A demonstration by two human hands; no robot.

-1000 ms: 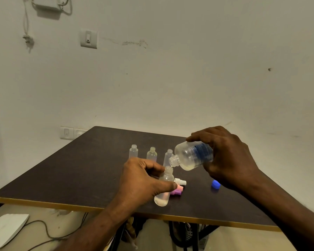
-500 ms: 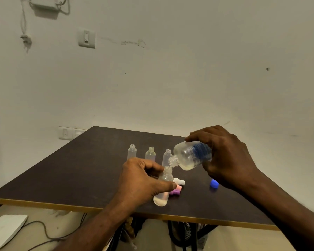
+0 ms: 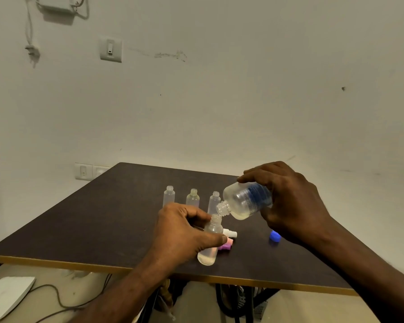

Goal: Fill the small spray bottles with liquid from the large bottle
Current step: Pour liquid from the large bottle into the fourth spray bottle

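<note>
Three small spray bottles [image 3: 193,198] upright in row mid-table, uncapped, look unfilled, still to do; left hand [image 3: 184,234] grasps fourth small bottle [image 3: 210,241], lifted off table, part-filled; right hand [image 3: 292,203] wraps tilted large bottle [image 3: 245,201], neck at small bottle's mouth, pour under way; sprayer tops [image 3: 229,238] and blue cap [image 3: 274,236] lie loose on table [image 3: 91,224].

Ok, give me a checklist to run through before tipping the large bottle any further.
1. Left hand grips the small bottle: ok.
2. Right hand grips the large bottle: ok.
3. Large bottle's mouth over the small bottle's open neck: ok.
4. Room left in the small bottle, liquid only near its bottom: ok.
5. Stream landing inside the neck: cannot tell.
6. Three small bottles behind, upright and uncapped: ok.
7. Blue cap lies on the table, apart from the pour: ok.
</note>
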